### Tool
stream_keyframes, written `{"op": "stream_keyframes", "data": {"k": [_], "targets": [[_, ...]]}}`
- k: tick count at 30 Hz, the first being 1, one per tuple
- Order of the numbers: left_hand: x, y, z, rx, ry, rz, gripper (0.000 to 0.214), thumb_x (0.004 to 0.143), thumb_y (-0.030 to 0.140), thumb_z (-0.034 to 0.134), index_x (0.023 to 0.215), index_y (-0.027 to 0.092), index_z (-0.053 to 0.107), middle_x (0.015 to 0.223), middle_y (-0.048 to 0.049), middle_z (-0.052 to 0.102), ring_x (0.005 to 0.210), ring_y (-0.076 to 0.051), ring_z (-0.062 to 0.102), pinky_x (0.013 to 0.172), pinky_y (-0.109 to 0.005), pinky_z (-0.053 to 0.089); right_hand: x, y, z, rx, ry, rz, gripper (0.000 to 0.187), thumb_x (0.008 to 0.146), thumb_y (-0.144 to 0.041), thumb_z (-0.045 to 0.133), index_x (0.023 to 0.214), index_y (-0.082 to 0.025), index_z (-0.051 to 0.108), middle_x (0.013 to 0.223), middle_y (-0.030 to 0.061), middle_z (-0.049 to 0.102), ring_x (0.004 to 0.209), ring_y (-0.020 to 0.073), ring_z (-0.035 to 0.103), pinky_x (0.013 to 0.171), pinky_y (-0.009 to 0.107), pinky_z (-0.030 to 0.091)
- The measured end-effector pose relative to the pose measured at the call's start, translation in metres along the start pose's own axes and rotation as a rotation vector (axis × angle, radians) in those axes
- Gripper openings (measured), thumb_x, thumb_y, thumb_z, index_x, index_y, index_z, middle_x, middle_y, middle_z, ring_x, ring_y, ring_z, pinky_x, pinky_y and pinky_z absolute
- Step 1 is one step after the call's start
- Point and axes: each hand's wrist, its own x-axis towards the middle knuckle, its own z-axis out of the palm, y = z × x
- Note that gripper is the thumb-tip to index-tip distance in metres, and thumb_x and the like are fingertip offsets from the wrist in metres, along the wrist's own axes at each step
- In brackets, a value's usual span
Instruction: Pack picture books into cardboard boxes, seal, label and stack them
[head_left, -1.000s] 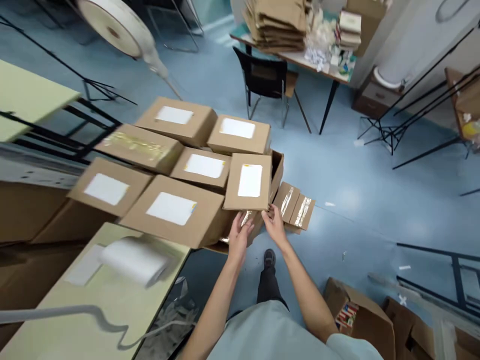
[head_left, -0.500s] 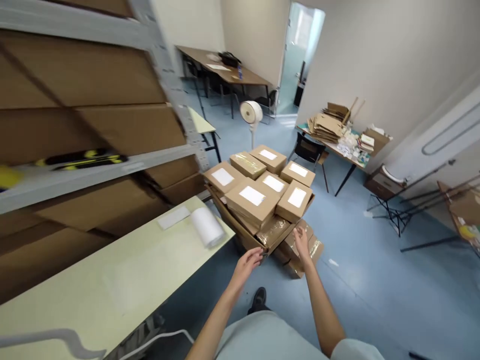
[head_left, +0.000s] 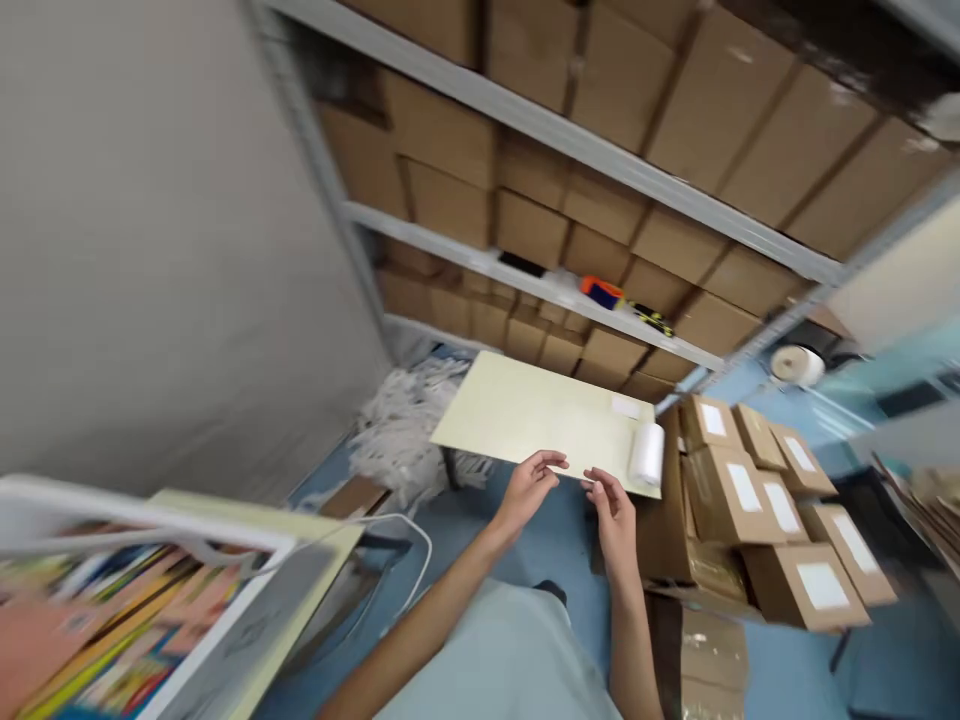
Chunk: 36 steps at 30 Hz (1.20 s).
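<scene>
Both my hands hang in the air in front of me, just short of the near edge of a pale yellow table (head_left: 525,410). My left hand (head_left: 529,488) has its fingers loosely spread and holds nothing. My right hand (head_left: 615,508) is likewise open and empty, fingers pointing toward the table edge. A white roll of labels (head_left: 646,453) lies on the table's right end, close to my right hand. To the right stands a pile of brown cardboard boxes with white labels (head_left: 750,490).
Grey metal shelving (head_left: 570,135) full of brown cartons fills the wall behind the table. A heap of white paper strips (head_left: 401,435) lies on the blue floor at the left. Another table with colourful printed sheets (head_left: 112,620) is near left.
The view has swung left from the pile of labelled boxes to the table and shelving. My hands have come off the boxes and now float empty near the table edge.
</scene>
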Motion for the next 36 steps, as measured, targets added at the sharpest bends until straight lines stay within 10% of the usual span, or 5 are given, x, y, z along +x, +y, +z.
{"op": "stream_keyframes", "data": {"k": [11,20,29,36], "targets": [[-0.126,0.065,-0.217,-0.277,0.925,0.295,0.038,0.07,0.026,0.07,0.107,0.021,0.079,0.102,-0.0062,0.08,0.076,-0.016,0.063,0.07,-0.028,0.05,-0.008,-0.031,0.263,-0.13,-1.012,-0.016,0.046,0.098,-0.064,0.074,0.118,-0.023,0.081,0.125,0.0145,0.083,0.11,0.0319,0.081,0.103,0.049,0.064],[-0.206,0.054,-0.295,-0.398,1.558,0.44,0.04,0.062,0.025,0.074,0.102,0.021,0.077,0.099,-0.0045,0.078,0.07,-0.012,0.056,0.059,-0.023,0.039,-0.055,-0.025,0.438,-0.063,-1.616,-0.062,0.047,0.097,-0.064,0.073,0.117,-0.023,0.081,0.122,0.0119,0.085,0.11,0.03,0.081,0.104,0.046,0.064],[-0.209,0.024,-0.304,-0.402,1.796,0.399,0.041,0.066,0.026,0.076,0.107,0.022,0.078,0.103,-0.0055,0.079,0.083,-0.017,0.068,0.067,-0.025,0.051,-0.077,-0.004,0.48,-0.135,-1.942,-0.16,0.03,0.101,-0.05,0.069,0.11,-0.025,0.081,0.113,0.0069,0.085,0.102,0.0242,0.08,0.094,0.036,0.065],[-0.212,0.029,-0.31,-0.237,1.687,0.366,0.047,0.069,0.032,0.086,0.115,0.021,0.08,0.11,-0.009,0.082,0.097,-0.023,0.074,0.087,-0.034,0.062,-0.092,-0.006,0.484,-0.159,-2.021,-0.441,0.019,0.102,-0.034,0.064,0.103,-0.026,0.082,0.104,0.0056,0.082,0.094,0.0227,0.078,0.088,0.034,0.063]]}}
